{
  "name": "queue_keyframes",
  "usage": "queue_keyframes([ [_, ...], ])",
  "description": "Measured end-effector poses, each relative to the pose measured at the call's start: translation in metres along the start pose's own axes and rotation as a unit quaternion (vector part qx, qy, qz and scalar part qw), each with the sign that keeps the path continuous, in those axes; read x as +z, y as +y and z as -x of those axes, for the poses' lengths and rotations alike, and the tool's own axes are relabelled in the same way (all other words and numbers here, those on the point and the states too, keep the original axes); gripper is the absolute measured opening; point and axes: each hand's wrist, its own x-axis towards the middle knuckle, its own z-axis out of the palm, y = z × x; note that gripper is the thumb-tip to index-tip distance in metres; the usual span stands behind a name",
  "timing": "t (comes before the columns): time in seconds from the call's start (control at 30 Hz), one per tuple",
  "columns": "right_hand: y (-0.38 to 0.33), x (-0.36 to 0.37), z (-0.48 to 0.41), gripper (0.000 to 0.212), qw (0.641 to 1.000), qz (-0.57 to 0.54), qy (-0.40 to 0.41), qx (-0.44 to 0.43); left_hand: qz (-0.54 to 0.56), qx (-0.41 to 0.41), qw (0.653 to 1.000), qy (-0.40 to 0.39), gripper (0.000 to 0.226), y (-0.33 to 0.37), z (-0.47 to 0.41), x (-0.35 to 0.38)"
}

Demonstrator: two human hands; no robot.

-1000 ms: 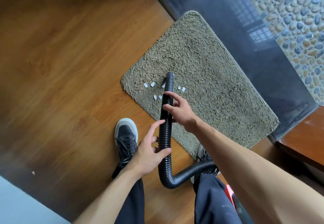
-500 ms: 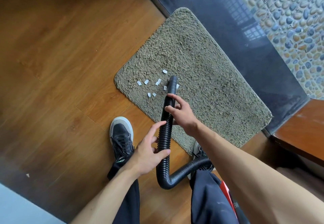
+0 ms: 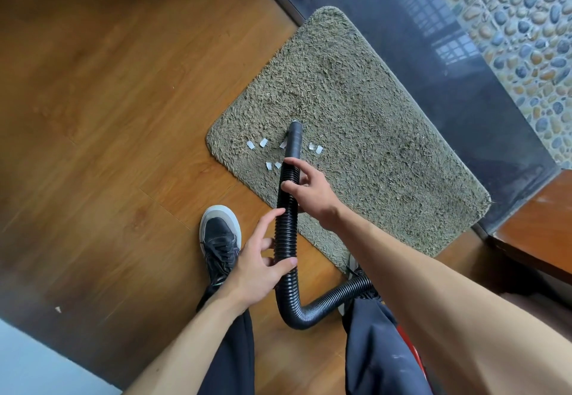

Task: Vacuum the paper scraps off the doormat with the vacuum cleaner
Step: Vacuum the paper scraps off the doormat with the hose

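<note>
Since the frame before, the tip of your hose has slid further onto the doormat. It now reaches a bit of white that shows just past it. The paper scraps lie on the near left part of the doormat, close to its rounded corner and its edge by the wood floor. Some are left of the tip, two are right of it, and two are just left of the hose, nearer you.

Both of your hands are on the hose. Your right hand curls its fingers round it, just below the smooth end. Your left hand holds it lower down, with the thumb across it and the first finger stretched along it.

Most of the doormat, to the right and far side, is bare. Its far edge lies along a dark strip. Your left shoe stands on the wood floor, just beside the near edge. The hose bends back toward your legs.
</note>
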Motion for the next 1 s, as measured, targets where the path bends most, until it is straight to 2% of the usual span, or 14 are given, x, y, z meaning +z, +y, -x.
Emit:
queue_keyframes([
  [0.37,-0.002,-0.003,-0.007,0.053,1.0,-0.004,0.012,-0.004,-0.014,0.0,1.0,0.003,0.081,0.004,-0.007,-0.001],
  [0.77,0.026,-0.028,0.025,0.048,0.993,-0.096,0.062,0.033,-0.083,-0.003,0.995,-0.055,0.083,0.003,0.0,0.016],
  [1.0,0.039,-0.032,0.034,0.049,0.989,-0.116,0.066,0.058,-0.114,-0.001,0.991,-0.073,0.082,0.002,0.007,0.021],
])
